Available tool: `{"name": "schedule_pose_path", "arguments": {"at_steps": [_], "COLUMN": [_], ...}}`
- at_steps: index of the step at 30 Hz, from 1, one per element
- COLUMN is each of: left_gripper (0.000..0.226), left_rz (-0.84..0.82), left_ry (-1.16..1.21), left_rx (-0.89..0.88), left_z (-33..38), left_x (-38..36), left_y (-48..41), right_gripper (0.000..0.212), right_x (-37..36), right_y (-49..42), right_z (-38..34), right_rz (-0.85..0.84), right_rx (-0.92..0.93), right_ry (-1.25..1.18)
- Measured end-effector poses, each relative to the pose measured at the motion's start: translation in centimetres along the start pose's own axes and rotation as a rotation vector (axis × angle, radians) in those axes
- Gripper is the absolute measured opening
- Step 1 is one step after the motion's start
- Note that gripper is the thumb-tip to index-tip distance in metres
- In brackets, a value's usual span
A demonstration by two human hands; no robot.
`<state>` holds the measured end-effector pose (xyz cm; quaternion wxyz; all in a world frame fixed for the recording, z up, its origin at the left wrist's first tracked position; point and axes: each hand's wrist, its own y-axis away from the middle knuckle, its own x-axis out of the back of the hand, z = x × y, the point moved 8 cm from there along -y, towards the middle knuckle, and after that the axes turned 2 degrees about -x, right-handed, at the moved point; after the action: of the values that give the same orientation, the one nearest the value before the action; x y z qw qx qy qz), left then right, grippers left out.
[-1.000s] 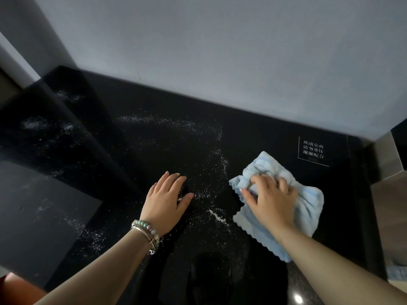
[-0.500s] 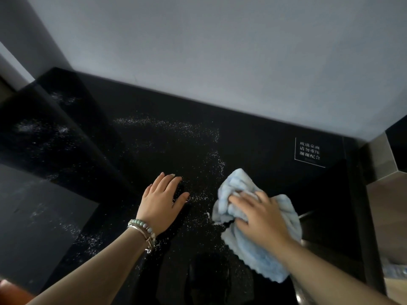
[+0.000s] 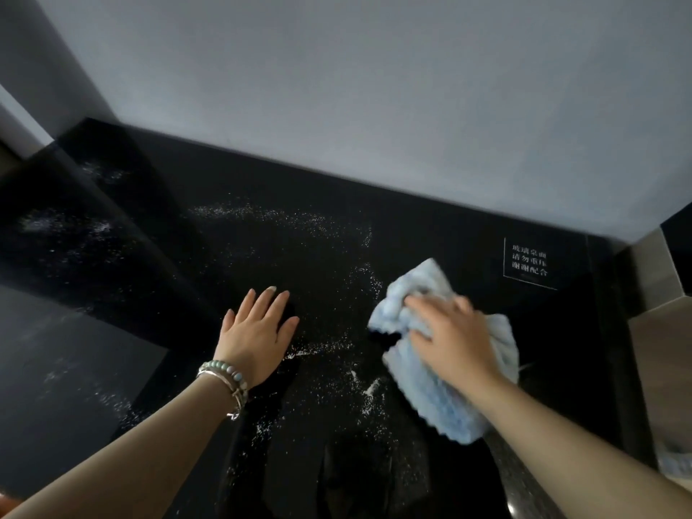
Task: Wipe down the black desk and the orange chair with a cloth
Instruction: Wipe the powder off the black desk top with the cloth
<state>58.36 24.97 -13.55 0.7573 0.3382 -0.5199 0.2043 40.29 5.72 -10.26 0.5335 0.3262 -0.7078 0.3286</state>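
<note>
— Where is the cloth (image 3: 449, 410)?

— On the black surface (image 3: 412, 226), right of the middle. It is light blue, bunched at its far end and spread flatter toward the near edge. The right hand (image 3: 453, 339) lies on top of it, fingers bent into the folds, gripping it and pressing it down. That hand is a little blurred.

— And the left hand (image 3: 254, 331)?

— It lies flat on the surface with the palm down, fingers straight and slightly spread, holding nothing. It is well apart from the cloth. Beaded bracelets (image 3: 224, 376) sit at the wrist.

— Is the surface clean?

— No. White specks (image 3: 318, 346) lie scattered between the two hands, with a denser streak just beside the left thumb. More run in a thin band farther back, toward the wall (image 3: 374, 88), and some fainter patches show at the far left.

— Anything else on it?

— A small white-lined label (image 3: 530, 264) with printed characters, near the far right corner, just beyond the cloth and not touching it. The glossy top reflects the arms.
</note>
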Motion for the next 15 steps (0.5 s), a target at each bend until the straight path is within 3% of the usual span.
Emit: {"name": "schedule_pose_path", "arguments": {"at_steps": [3, 5, 7, 12, 13, 15], "left_gripper": [0.06, 0.062, 0.062, 0.058, 0.056, 0.052], "left_rz": [-0.069, -0.111, -0.116, -0.06, -0.033, 0.051], "left_ry": [0.003, 0.037, 0.031, -0.063, -0.034, -0.018], "left_rx": [0.023, 0.037, 0.051, 0.05, 0.051, 0.042], "left_z": [0.0, 0.3, 0.5, 0.6, 0.5, 0.3], "left_x": [-0.4, -0.7, -0.7, -0.5, -0.1, 1.3], "left_y": [-0.2, -0.4, -0.6, -0.4, -0.6, -1.3], "right_gripper": [0.045, 0.046, 0.046, 0.044, 0.044, 0.043], "right_x": [1.6, 0.8, -0.2, -0.9, -0.3, 1.0], "right_y": [-2.5, -2.5, -1.9, 1.6, 1.2, -1.3], "right_z": [7.0, 7.4, 3.7, -6.9, -6.6, -3.1], "right_rz": [0.003, -0.068, -0.07, -0.002, 0.023, 0.089], "right_rx": [-0.376, -0.439, -0.335, 0.217, 0.256, 0.153], "right_ry": [0.125, 0.223, 0.213, 0.034, 0.021, 0.018]}}
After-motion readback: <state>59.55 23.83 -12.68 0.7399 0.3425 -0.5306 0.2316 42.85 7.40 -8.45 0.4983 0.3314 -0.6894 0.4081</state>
